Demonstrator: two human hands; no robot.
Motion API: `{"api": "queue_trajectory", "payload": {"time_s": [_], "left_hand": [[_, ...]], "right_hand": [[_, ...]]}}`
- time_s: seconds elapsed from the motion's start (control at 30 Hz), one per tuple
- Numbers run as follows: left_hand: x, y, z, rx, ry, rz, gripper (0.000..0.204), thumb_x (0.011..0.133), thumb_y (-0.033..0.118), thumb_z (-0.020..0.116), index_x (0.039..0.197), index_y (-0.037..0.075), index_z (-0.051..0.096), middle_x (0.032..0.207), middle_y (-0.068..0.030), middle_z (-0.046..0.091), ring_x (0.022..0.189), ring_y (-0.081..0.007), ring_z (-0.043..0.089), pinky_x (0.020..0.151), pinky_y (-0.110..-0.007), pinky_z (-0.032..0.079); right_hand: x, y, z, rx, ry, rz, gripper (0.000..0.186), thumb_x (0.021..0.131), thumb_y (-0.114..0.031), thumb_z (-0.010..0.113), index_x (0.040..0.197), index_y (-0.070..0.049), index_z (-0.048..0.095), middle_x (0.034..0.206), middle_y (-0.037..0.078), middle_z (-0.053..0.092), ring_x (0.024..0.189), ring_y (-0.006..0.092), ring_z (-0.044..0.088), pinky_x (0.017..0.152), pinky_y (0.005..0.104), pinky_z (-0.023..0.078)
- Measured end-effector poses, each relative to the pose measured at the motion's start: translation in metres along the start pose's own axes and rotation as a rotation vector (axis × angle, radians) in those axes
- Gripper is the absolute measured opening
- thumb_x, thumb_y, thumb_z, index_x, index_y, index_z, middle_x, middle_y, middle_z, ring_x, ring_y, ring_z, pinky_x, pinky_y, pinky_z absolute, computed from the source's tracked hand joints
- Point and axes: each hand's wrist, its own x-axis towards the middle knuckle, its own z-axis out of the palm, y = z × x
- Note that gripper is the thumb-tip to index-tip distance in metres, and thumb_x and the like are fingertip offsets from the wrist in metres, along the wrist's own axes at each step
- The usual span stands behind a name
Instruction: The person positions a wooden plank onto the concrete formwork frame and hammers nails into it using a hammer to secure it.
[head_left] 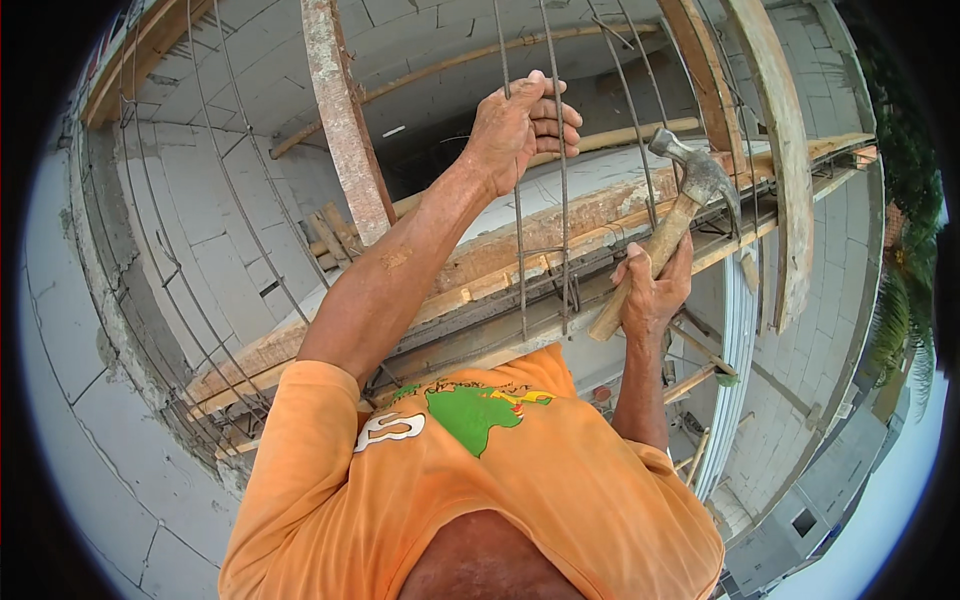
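A claw hammer [697, 172] with a worn wooden handle is in my right hand [655, 285]. The fingers wrap the middle of the handle, and the steel head points up and away, near the timber edge. My left hand [525, 125] is raised farther off among the upright steel rods. Its fingers reach rightward across a thin rebar rod [565, 220], loosely bent with gaps between them. Another rebar rod [519, 240] runs past the wrist. Whether the palm touches either rod is hidden.
A long timber formwork board [480, 265] crosses in front of me. Upright wooden posts [345, 120] [775, 130] stand at left and right. More rebar [165, 250] rises at the left by a grey block wall [190, 200]. A white ribbed metal strip [735, 370] lies below right.
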Motion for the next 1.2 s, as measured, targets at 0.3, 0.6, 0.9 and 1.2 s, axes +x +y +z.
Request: {"api": "queue_trajectory", "payload": {"time_s": [0.3, 0.6, 0.9, 1.2], "left_hand": [[-0.004, 0.005, -0.006, 0.091, 0.021, -0.045, 0.071, 0.103, 0.055, 0.048, 0.14, -0.005, 0.039, 0.109, -0.0247, 0.065, 0.098, -0.0285, 0.069, 0.082, -0.039, 0.063], [-0.088, 0.134, -0.057, 0.88, 0.602, 0.709, 0.062, 0.096, 0.04, 0.069, 0.135, -0.006, 0.054, 0.118, -0.0238, 0.067, 0.11, -0.0287, 0.069, 0.087, -0.037, 0.062], [-0.182, 0.19, -0.172, 0.766, 1.01, 0.818, 0.049, 0.097, 0.032, 0.068, 0.129, -0.004, 0.06, 0.113, -0.0174, 0.069, 0.107, -0.0251, 0.07, 0.084, -0.038, 0.063], [-0.217, 0.159, -0.216, 0.583, 0.876, 0.474, 0.086, 0.091, 0.053, 0.069, 0.144, -0.009, 0.041, 0.118, -0.0288, 0.063, 0.109, -0.0331, 0.068, 0.089, -0.042, 0.06]], "right_hand": [[-0.01, -0.004, 0.005, 0.024, -0.064, 0.026, 0.07, 0.09, 0.004, 0.066, 0.151, 0.007, 0.031, 0.088, 0.009, 0.06, 0.058, 0.0123, 0.056, 0.05, 0.0261, 0.048], [-0.013, -0.045, 0.01, 0.016, -0.057, 0.079, 0.072, 0.089, -0.003, 0.071, 0.151, 0.005, 0.035, 0.086, 0.009, 0.06, 0.058, 0.012, 0.054, 0.049, 0.0254, 0.046], [0.0, -0.096, 0.039, -0.178, -0.482, 0.3, 0.078, 0.088, -0.007, 0.074, 0.154, 0.002, 0.035, 0.093, 0.007, 0.059, 0.063, 0.0097, 0.055, 0.049, 0.0229, 0.046], [0.016, -0.125, 0.1, -0.513, -0.789, 0.181, 0.078, 0.083, -0.012, 0.067, 0.154, 0.001, 0.037, 0.107, 0.012, 0.06, 0.072, 0.0121, 0.059, 0.056, 0.0275, 0.051]]}}
